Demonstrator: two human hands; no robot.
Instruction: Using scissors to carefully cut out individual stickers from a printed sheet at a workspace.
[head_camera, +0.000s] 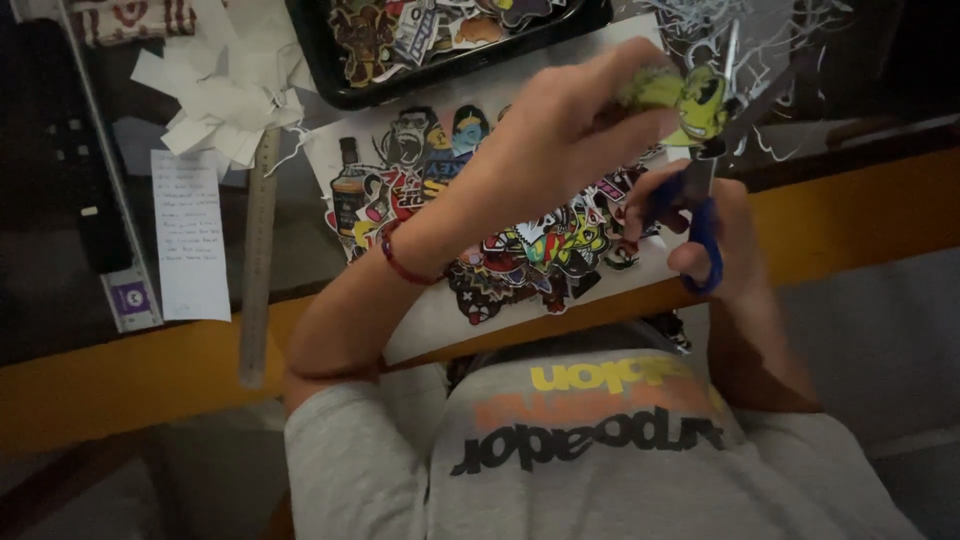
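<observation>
While the left hand (560, 130) pinched a small yellow-green sticker (697, 102) between closed fingertips, the right hand (715, 235) gripped the blue handles of a pair of scissors (705, 215), fingers through the loops, blades pointing up at the sticker's edge. Just beneath both hands lay a sheet of colourful stickers (520, 250) on the desk. Beyond the left hand sat a black tray (340, 75) of cut stickers. Farther out past the left wrist were paper scraps (225, 95), a metal ruler (258, 260) and a handwritten note (190, 235).
</observation>
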